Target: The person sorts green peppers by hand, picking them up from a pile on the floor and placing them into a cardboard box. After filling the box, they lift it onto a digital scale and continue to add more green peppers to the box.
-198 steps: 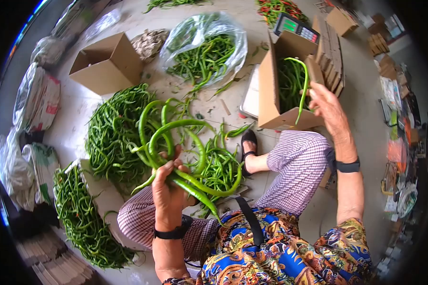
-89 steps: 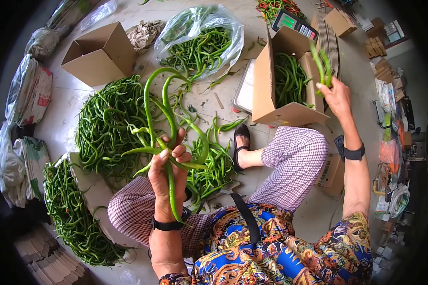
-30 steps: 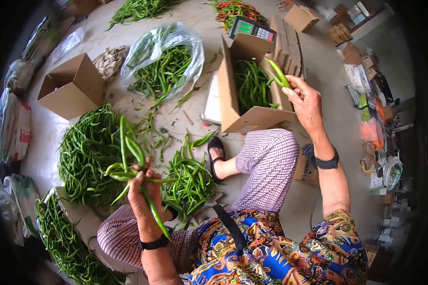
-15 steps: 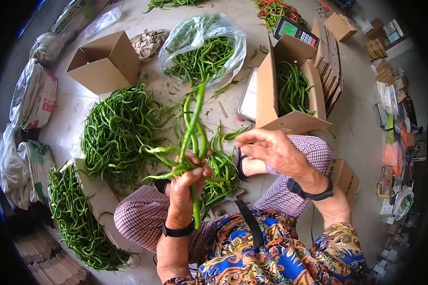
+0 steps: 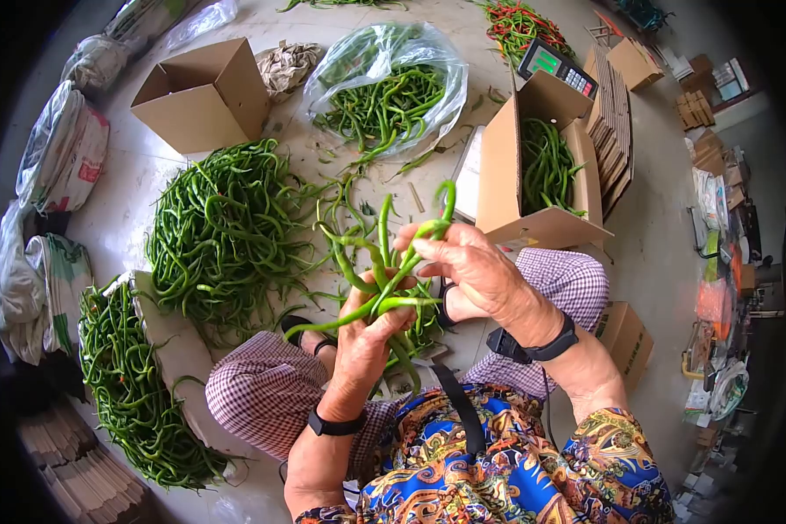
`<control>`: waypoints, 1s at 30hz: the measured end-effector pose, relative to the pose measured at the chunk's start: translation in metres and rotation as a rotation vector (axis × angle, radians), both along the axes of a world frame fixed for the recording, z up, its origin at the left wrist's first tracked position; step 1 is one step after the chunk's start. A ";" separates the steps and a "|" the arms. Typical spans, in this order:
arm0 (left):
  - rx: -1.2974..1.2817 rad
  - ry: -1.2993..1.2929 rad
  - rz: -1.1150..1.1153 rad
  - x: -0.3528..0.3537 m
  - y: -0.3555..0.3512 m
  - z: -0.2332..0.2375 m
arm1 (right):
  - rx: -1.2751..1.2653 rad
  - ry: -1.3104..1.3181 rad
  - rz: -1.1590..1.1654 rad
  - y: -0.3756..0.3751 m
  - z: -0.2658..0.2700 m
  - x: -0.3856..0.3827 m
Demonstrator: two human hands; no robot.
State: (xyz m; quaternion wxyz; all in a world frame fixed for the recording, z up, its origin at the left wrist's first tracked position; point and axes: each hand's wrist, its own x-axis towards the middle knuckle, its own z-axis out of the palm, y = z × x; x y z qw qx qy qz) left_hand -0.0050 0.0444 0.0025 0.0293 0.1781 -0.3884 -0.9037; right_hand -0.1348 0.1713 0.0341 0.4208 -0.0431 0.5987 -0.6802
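Observation:
In front of my knees, my left hand (image 5: 368, 327) is closed around several long green peppers (image 5: 377, 262) that stick out on both sides. My right hand (image 5: 476, 266) pinches a curled green pepper (image 5: 433, 229) at the upper right of that bunch, its fingers close to those of my left hand. Beneath both hands, loose green peppers (image 5: 423, 325) lie on the floor between my legs, partly hidden. Left of my hands spreads a large pile of green peppers (image 5: 223, 231).
An open carton (image 5: 497, 170) holding peppers stands at right beside a scale display (image 5: 557, 68). A clear bag (image 5: 449, 65) of peppers and another carton (image 5: 188, 118) are at the back. A pepper-filled crate (image 5: 170, 349) is at lower left.
My right hand has moved left to the bunch and now pinches a pepper there. The peppers in my left hand have spread apart and tilted. The view has shifted slightly.

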 end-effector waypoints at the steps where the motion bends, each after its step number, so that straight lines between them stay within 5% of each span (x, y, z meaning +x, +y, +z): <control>1: 0.003 0.000 0.001 0.000 0.000 -0.002 | -0.019 -0.025 -0.051 0.001 0.001 -0.001; 9: 0.274 0.022 0.123 0.000 -0.008 -0.005 | -0.225 0.084 -0.372 0.034 0.023 -0.039; 13: 0.375 0.131 0.079 0.003 -0.014 -0.002 | 0.071 0.161 -0.094 0.040 0.024 -0.035; 19: 0.503 0.217 -0.029 0.002 -0.010 -0.005 | -0.082 -0.154 0.077 0.000 -0.015 0.007; 25: 0.477 0.128 0.039 -0.001 -0.008 0.004 | -0.201 -0.187 0.074 -0.024 -0.012 0.011; 27: 0.481 0.138 0.026 -0.001 -0.009 0.000 | -0.036 0.144 -0.112 -0.019 -0.011 -0.005; 30: 0.446 0.193 0.006 0.002 -0.007 -0.007 | -0.095 0.172 -0.146 -0.007 -0.006 -0.026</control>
